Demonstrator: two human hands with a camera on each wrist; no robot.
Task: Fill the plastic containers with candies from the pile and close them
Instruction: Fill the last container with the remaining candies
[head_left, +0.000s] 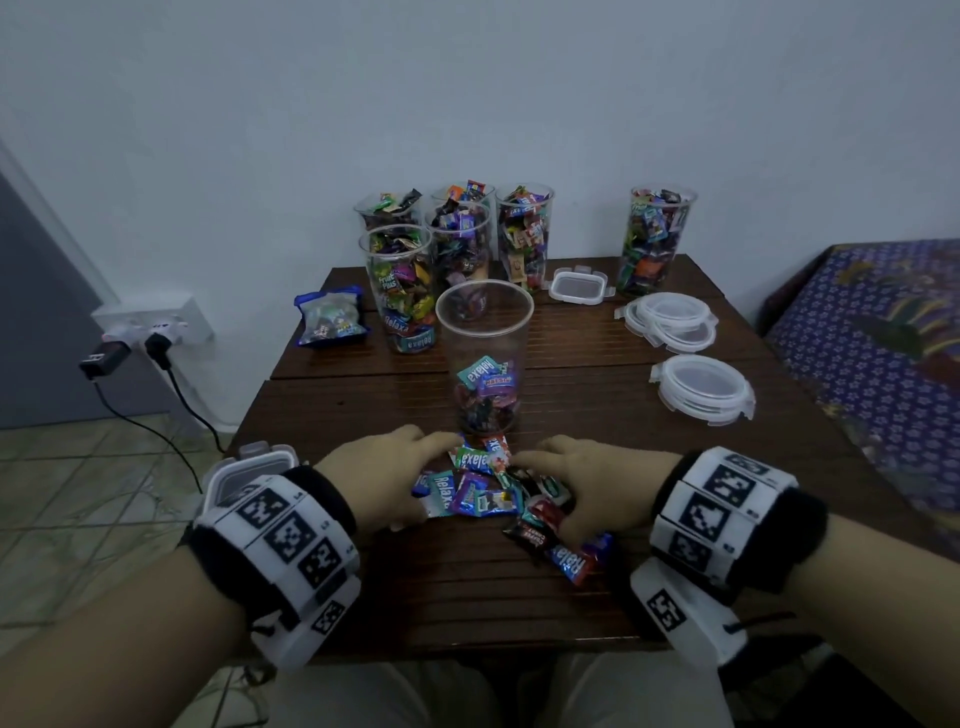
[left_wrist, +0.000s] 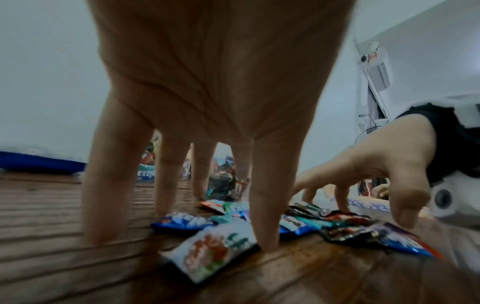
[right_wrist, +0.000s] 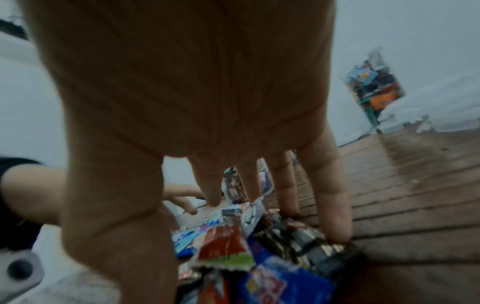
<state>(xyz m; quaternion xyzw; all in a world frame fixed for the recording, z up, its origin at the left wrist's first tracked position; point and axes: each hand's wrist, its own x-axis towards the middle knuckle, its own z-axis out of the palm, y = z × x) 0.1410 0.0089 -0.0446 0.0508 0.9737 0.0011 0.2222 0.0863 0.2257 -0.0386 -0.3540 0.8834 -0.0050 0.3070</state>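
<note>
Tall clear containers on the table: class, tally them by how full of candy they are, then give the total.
Full containers: 6
Part-filled container: 1
Total: 7

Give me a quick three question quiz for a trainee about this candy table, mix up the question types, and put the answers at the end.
1. True or false: the nearest cup, just beyond the candy pile, is full to the brim.
2. Multiple choice: where are the round lids? A) snapped onto the cups B) lying on the table's right side C) on the floor
3. Short answer: what are the left hand and right hand doing?

Key:
1. False; candies fill only its lower part.
2. B
3. Both are spread over the pile with fingertips down, flanking the candies; no closed grip on any candy shows.
</note>
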